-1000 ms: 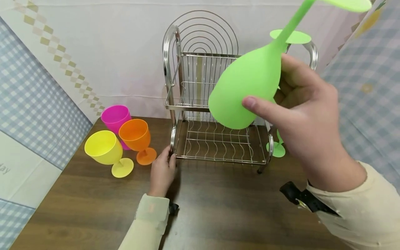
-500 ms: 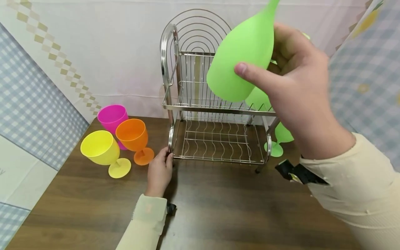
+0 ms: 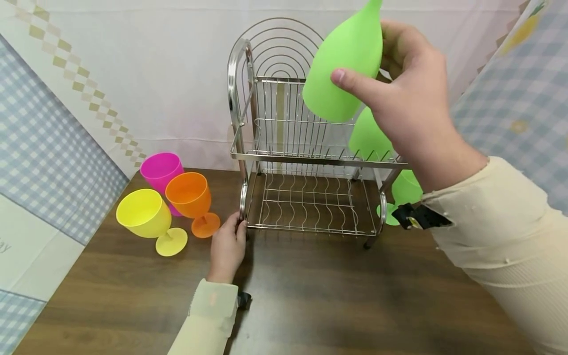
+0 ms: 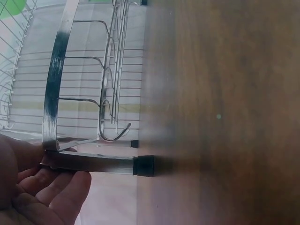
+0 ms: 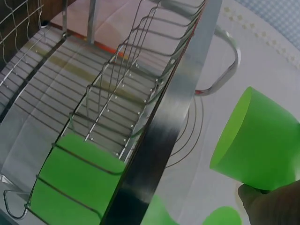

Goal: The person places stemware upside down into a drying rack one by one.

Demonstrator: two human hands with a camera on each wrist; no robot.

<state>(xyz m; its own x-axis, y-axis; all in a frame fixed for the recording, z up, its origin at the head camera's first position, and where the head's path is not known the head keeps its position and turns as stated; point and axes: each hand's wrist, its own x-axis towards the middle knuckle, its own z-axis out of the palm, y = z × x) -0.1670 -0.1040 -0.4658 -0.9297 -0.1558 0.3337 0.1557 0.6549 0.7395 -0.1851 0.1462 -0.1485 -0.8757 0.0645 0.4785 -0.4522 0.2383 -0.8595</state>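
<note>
The green cup (image 3: pixel 346 74) is held by its bowl in the right hand (image 3: pixel 410 91), thumb on the near side, with the mouth turned down and the stem slanting up out of the head view. It is raised above the upper shelf (image 3: pixel 306 158) of the dish rack (image 3: pixel 243 199) and appears clear of the wires. The rack's near left post is clasped in the left hand (image 3: pixel 228 249), low down, close above the table (image 3: pixel 310 301). A second green cup (image 3: pixel 368 138) is stood mouth down at the right end of that shelf. The step is judged to be a placing beside it. For a good result, the stem should be brought upright before lowering, so that the whole rim is met by the wires at once. Depth over the shelf is hard to judge, since the wires behind are hidden by the bowl; the descent should therefore be slow. A gap should be kept from the second cup, as a sideways knock could tip it. The bowl should be pinched lightly, its wall being probably thin plastic, and the rack kept steadied until the rim is fully seated.
</note>
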